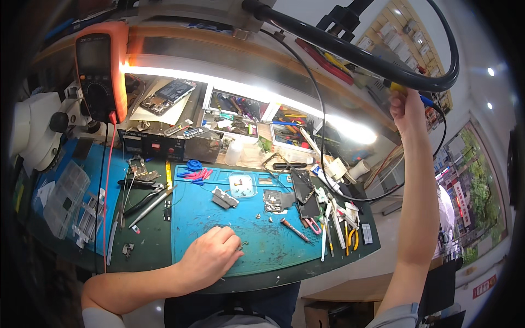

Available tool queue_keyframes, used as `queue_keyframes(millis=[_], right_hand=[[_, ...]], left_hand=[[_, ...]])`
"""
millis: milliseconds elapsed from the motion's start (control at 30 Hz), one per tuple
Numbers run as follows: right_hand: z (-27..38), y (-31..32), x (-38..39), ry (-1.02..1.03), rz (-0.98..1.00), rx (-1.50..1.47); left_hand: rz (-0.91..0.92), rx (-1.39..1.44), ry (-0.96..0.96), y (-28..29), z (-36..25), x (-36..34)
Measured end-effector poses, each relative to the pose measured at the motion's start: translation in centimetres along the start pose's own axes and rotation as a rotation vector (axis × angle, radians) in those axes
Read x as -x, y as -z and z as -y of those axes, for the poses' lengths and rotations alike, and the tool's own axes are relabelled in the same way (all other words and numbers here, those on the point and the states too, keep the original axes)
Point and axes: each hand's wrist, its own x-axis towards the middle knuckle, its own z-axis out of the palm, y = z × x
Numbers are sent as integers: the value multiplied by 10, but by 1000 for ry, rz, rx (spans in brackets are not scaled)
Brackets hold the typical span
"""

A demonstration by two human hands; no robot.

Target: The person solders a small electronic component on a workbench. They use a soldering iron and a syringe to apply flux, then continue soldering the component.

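Observation:
My left hand [210, 257] rests low on the blue work mat [257, 254], its fingers curled in. Small dark bits lie by its fingertips, and whatever it may hold is hidden. High on the right, my right hand [403, 108] is closed around a corded tool handle [427, 100], yellow in front and blue behind, beside a thick black tube [361, 54]. Its tip is hidden, so I cannot tell its exact kind. Ahead of my left hand lie a grey metal part [225, 198], a small clear tray [242, 185], a circuit board piece [274, 201] and a screwdriver [296, 230].
An orange multimeter [101, 74] stands at the far left above a clear compartment box [68, 188]. Pliers [143, 199] and tweezers lie left of the mat. Several tools, including yellow-handled cutters [353, 239], crowd its right side. A lit shelf behind holds bins of tools [235, 104] and an opened phone [168, 96].

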Motion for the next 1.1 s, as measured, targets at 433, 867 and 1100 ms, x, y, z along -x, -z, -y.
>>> queue_keyframes(millis=[433, 867, 1100], right_hand=[[-25, 38, 111, 373, 78, 223], [-152, -42, 415, -103, 219, 89], [-158, -44, 413, -191, 192, 125]], left_hand=[[15, 129, 104, 8, 1, 3], [-15, 135, 135, 5, -2, -10], [0, 164, 150, 7, -2, -8]])
